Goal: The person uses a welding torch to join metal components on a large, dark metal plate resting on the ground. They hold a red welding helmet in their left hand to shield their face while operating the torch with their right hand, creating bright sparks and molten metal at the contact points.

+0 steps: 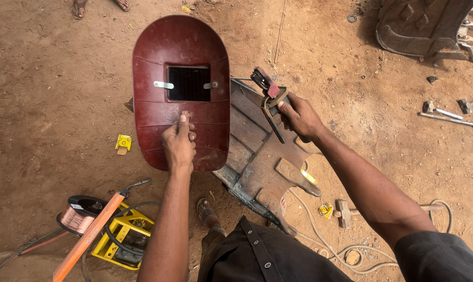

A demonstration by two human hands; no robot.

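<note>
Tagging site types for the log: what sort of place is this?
Likely an open-air welding yard on bare dirt: left hand holds a red welding shield, right hand an electrode holder over a rusty steel part.

Dark red welding shield (180, 62), yellow machine (122, 240)

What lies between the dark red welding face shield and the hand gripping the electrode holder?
In the head view, between the dark red welding face shield and the right hand, lies only part of the rusty steel plate.

Head-worn view, near, probably straight down
</note>
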